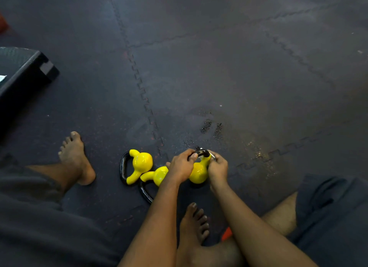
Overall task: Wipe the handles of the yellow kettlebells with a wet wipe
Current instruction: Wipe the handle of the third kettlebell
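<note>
Dark interlocking gym floor mats [219,67] carry the right kettlebell [199,174] just beside two others; the left hand [182,165] has its grip curled round the black handle [202,152] while the right hand [218,168] pinches what looks like the wet wipe [212,156] there, so handle-wiping seems in hand, and the next move likely calls for sliding the wipe round the loop.

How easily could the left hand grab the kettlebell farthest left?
Probably yes: the leftmost kettlebell lies nearby, uncovered, but the left hand must first release the handle it grips.
</note>
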Demonstrator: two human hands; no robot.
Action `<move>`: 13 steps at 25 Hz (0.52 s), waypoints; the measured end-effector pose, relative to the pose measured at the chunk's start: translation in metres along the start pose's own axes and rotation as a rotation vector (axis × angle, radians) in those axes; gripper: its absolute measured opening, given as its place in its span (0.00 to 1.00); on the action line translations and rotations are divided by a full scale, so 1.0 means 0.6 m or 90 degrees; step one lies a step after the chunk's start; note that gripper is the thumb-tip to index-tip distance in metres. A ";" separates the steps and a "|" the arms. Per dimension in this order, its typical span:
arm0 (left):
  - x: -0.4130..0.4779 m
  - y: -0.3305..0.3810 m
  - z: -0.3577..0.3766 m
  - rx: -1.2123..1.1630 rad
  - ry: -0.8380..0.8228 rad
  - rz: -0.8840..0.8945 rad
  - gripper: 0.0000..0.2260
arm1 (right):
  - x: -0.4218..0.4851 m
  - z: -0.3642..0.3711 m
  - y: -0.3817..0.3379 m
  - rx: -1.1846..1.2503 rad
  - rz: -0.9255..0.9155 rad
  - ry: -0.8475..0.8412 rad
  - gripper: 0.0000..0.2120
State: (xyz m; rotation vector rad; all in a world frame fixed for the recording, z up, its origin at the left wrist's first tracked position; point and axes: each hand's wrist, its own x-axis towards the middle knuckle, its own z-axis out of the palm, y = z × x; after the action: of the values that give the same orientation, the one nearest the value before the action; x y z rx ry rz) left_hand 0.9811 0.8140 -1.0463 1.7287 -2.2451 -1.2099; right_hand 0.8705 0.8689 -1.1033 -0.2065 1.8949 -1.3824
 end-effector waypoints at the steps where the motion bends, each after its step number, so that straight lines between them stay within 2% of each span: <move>1: -0.003 0.005 0.002 0.010 0.005 0.001 0.12 | -0.009 0.009 0.003 0.001 0.002 0.038 0.14; 3: -0.003 0.010 0.002 0.025 0.017 -0.001 0.12 | -0.036 0.012 0.000 -0.043 -0.026 0.139 0.14; 5: 0.004 0.009 0.001 0.022 0.021 -0.013 0.12 | -0.054 0.009 -0.009 -0.066 -0.085 0.177 0.14; 7: 0.008 0.007 0.000 0.017 0.012 -0.020 0.12 | -0.054 0.009 -0.033 -0.095 -0.127 0.131 0.16; 11: 0.000 0.009 0.002 0.017 0.005 -0.005 0.12 | -0.023 -0.001 -0.078 -0.216 -0.123 0.007 0.19; 13: -0.002 0.009 0.000 0.018 0.001 -0.003 0.12 | -0.035 -0.006 -0.083 -0.292 -0.212 -0.019 0.19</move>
State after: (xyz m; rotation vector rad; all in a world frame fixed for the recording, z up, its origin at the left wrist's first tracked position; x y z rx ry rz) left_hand 0.9771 0.8156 -1.0427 1.7453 -2.2691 -1.1831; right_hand 0.8676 0.8630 -1.0493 -0.7930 2.2002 -1.1161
